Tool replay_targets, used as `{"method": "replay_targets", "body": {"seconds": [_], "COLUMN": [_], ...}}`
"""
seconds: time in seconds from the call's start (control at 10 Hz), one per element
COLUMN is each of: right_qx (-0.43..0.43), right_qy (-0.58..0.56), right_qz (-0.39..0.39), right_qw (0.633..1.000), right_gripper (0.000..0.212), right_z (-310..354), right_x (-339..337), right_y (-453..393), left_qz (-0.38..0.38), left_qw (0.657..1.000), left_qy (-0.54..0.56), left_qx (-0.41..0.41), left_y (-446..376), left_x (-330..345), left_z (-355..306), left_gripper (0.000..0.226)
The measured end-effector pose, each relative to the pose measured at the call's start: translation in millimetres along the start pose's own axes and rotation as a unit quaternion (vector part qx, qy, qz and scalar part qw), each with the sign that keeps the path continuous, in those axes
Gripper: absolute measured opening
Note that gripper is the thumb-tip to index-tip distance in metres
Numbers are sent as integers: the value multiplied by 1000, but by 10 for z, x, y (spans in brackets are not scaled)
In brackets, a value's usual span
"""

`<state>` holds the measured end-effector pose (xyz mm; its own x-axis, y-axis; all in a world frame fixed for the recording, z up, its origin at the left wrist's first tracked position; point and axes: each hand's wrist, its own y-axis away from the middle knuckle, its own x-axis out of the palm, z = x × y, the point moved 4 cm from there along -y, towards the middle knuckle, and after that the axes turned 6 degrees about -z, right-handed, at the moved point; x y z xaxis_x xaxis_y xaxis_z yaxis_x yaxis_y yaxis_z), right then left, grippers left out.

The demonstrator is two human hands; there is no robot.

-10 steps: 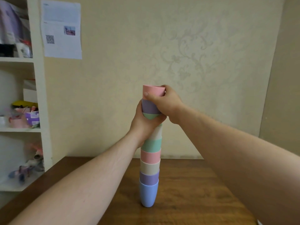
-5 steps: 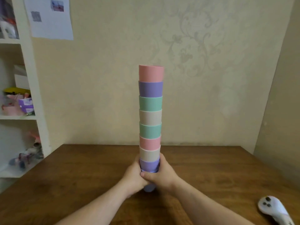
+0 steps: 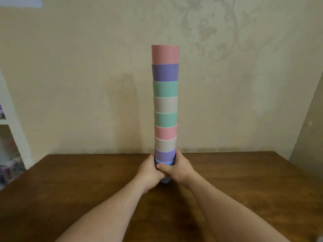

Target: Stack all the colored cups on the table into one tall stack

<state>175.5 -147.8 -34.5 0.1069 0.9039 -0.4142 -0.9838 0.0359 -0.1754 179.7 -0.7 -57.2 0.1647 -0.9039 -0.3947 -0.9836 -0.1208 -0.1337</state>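
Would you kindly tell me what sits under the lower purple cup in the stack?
Under the lower purple plastic cup sits a light blue plastic cup; the left hand and right hand cover most of it.

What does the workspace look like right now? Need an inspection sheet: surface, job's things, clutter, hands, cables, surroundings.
Surface: brown wooden table, bare where visible.
Job's things: one upright cup stack; from the top pink, purple, green, beige, green, pink, beige, purple, blue. The blue bottom cup is mostly hidden by the hands.
Clutter: nothing seen on the table.
Hands: left hand and right hand both wrap the base of the stack.
Cables: nothing seen.
Surroundings: patterned beige wall behind; white shelf unit at left, contents blurred; paper edge at top left.
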Motion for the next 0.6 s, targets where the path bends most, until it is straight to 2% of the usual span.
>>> {"method": "replay_targets", "body": {"seconds": [0.1,0.4,0.5,0.6], "right_qx": [-7,-6,-8,-5], "right_qy": [-6,-58,-28,13], "right_qz": [0,7,7,23], "right_qw": [1000,998,1000,1000], "right_gripper": [75,71,69,85], "right_z": [-93,-327,-302,-267], "right_x": [12,125,121,100], "right_y": [-343,-925,-924,-819], "left_qz": [-14,-35,-20,-6], "left_qw": [1000,999,1000,1000], "left_qy": [-13,-37,-21,4], "left_qx": [3,8,-5,-15], "left_y": [-301,-788,-764,-741], "left_x": [97,211,282,317], "left_z": [59,195,335,506], "left_gripper": [70,72,80,135]}}
